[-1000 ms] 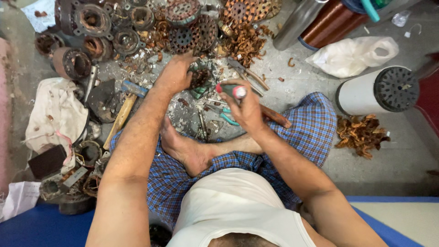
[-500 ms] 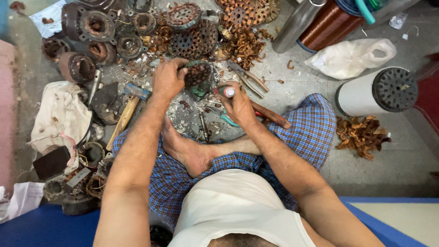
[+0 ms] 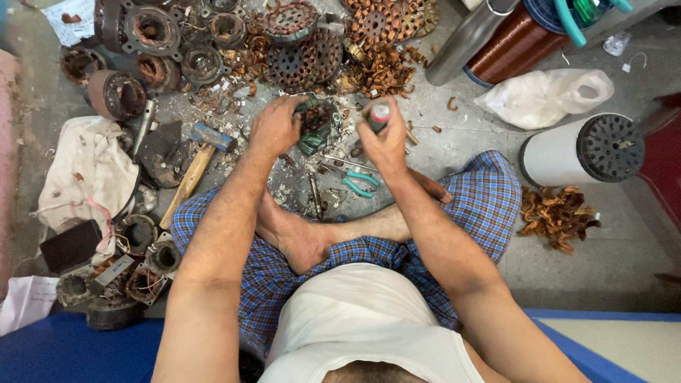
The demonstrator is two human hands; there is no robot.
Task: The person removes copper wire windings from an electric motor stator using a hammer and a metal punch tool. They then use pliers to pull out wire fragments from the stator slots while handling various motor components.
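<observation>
copper coil [image 3: 316, 122] in left hand [image 3: 275, 128]

Seen from above, a person sits cross-legged on a grey floor [image 3: 468, 142] in checked shorts. Just above frame centre, the left hand [image 3: 275, 128] grips a small motor stator [image 3: 316, 125] with dark windings, tilted against the floor. Beside it, the right hand [image 3: 386, 138] is closed round a tool handle with a red-and-white end [image 3: 379, 113], held upright next to the stator. Teal-handled pliers [image 3: 358, 182] lie below the hands. A wooden-handled hammer [image 3: 190, 172] lies at left. Rusty stators [image 3: 306, 57] crowd the top. A white cylinder [image 3: 560, 152] lies at right, near copper scrap [image 3: 557, 216].
</observation>
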